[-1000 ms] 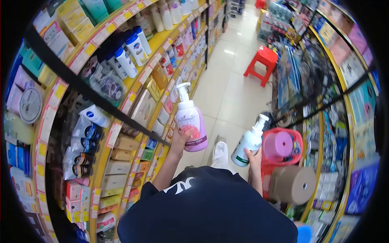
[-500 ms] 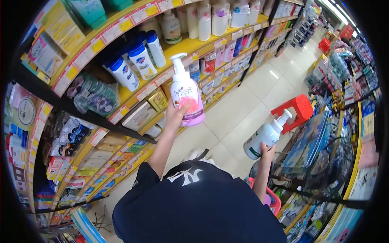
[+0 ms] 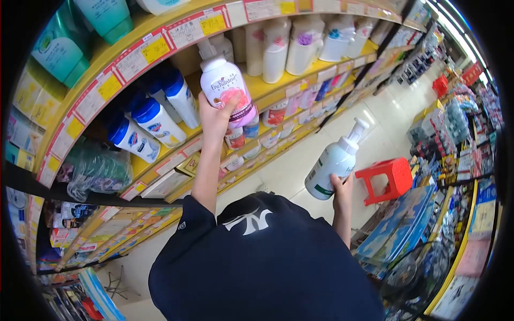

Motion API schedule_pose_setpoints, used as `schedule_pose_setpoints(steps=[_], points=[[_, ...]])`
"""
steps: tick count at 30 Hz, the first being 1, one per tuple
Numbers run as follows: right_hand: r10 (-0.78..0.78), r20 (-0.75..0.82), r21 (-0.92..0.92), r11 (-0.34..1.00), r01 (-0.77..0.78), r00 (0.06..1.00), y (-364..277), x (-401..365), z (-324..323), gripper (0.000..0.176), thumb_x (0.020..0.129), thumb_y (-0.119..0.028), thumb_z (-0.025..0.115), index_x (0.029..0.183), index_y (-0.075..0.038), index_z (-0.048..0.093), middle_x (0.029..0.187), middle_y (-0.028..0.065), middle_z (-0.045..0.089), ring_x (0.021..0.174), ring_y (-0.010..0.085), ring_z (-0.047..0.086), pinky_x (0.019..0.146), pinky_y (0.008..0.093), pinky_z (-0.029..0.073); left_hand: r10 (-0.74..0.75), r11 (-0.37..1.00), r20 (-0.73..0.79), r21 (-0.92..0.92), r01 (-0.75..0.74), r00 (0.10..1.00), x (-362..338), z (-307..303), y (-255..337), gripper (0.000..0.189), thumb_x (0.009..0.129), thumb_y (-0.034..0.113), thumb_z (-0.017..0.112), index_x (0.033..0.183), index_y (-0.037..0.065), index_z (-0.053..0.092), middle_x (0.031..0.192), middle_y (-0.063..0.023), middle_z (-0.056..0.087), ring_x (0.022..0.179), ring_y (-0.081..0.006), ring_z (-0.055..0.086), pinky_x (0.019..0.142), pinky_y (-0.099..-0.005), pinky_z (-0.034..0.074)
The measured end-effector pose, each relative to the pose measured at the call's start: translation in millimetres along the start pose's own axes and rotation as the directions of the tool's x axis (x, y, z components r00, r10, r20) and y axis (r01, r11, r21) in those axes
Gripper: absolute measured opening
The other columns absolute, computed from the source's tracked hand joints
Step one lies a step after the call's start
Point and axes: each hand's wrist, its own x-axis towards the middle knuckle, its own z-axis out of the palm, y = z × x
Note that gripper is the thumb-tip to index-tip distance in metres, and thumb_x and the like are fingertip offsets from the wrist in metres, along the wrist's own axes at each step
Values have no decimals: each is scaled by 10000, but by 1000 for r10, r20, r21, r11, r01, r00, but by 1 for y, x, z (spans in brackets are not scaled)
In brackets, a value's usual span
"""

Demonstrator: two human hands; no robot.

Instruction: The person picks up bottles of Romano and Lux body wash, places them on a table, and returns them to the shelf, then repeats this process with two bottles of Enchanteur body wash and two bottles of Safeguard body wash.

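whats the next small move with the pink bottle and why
Probably ease the pink bottle forward and set it on the yellow shelf: the left hand holds it raised at the shelf front, between blue-capped bottles and white bottles; the right hand holds a white pump bottle.

Pink bottle (image 3: 226, 91), white-green bottle (image 3: 331, 167)

**Desk:** What's on your feed?

**Operator:** I'm looking down a shop aisle. Yellow shelves (image 3: 259, 88) edged with price tags (image 3: 155, 51) curve along the left, above a pale tiled floor (image 3: 289, 171).

**Desk:** And the right side?

**Operator:** I see a red plastic stool (image 3: 386, 174) beside crowded racks (image 3: 466, 160), and a glare (image 3: 369, 116) of overhead light on the tiles.
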Motion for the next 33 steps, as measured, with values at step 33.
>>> schedule_pose_setpoints(steps=[33], points=[[-507, 518, 51, 822, 567, 689, -7, 182, 223, 864, 532, -149, 758, 1202, 30, 243, 1133, 147, 372, 1061, 224, 380, 902, 317, 299, 618, 426, -2, 841, -332, 786, 16, 12, -29, 662, 669, 73, 626, 1223, 16, 268, 1279, -226, 216, 1184, -389, 217, 953, -444, 213]])
